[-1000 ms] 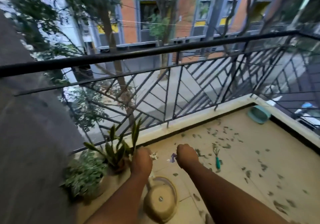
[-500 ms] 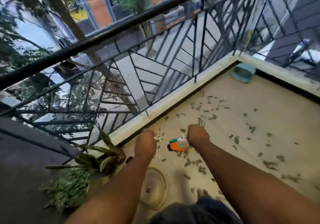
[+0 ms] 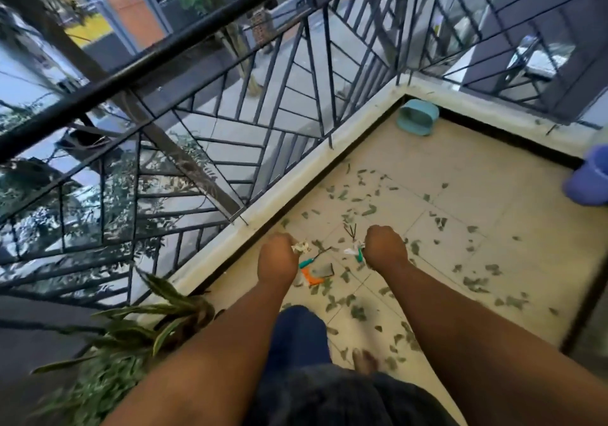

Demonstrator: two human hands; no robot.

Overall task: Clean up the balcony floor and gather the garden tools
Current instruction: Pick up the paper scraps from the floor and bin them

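Observation:
Both my hands hang as fists over the tiled balcony floor (image 3: 493,178). A crumpled white scrap (image 3: 301,246) sticks out of my left hand (image 3: 278,257), which grips it. My right hand (image 3: 385,248) pinches another white scrap (image 3: 351,250). Just beside it lies a small hand rake (image 3: 352,230), prongs pointing away, its teal handle partly hidden by the hand. Between the hands on the floor lie a teal-handled tool (image 3: 309,262) and an orange-handled tool (image 3: 312,279) with a dark blade. Several green leaves (image 3: 368,210) litter the tiles.
A black metal railing (image 3: 197,37) on a low white curb (image 3: 296,178) bounds the floor. A teal pot (image 3: 418,117) lies on its side in the far corner. A purple pot (image 3: 589,182) stands at the right edge. Potted plants (image 3: 148,323) fill the lower left. My bare foot (image 3: 363,361) is below.
The view has tilted down and to the right. Both fists stay curled with the scraps in them. The orange-handled and teal-handled tools now lie between the hands.

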